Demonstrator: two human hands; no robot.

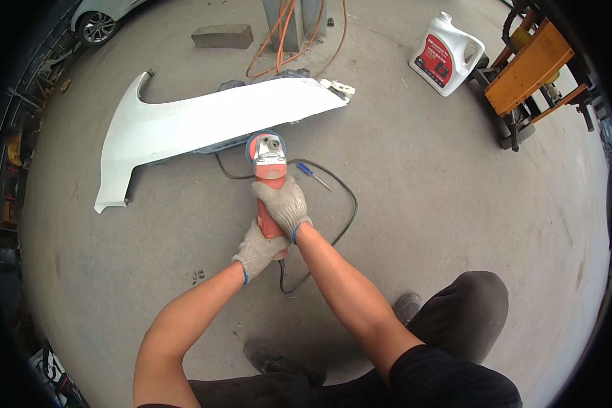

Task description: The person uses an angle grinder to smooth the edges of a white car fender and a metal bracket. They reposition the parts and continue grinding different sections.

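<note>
Here, I see both gloved hands, left hand (257, 250) and right hand (283, 204), clamped around the red-bodied angle grinder (270, 178); its long axis points away toward the white sheet-metal car fender (204, 122), and a white plastic jug with a red label (446, 54) stands at upper right.

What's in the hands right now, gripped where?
An orange angle grinder: right hand wraps the front of its body, left hand the rear end.

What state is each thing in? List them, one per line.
Angle grinder: held off the floor, disc end near the panel edge.
Left hand: gloved, shut on the grinder's rear.
Right hand: gloved, shut on the grinder's body.
White car panel: lying on the concrete floor.
Power cord: looped loose on the floor.
Screwdriver: lying flat, untouched.
White jug: upright, capped.
</note>
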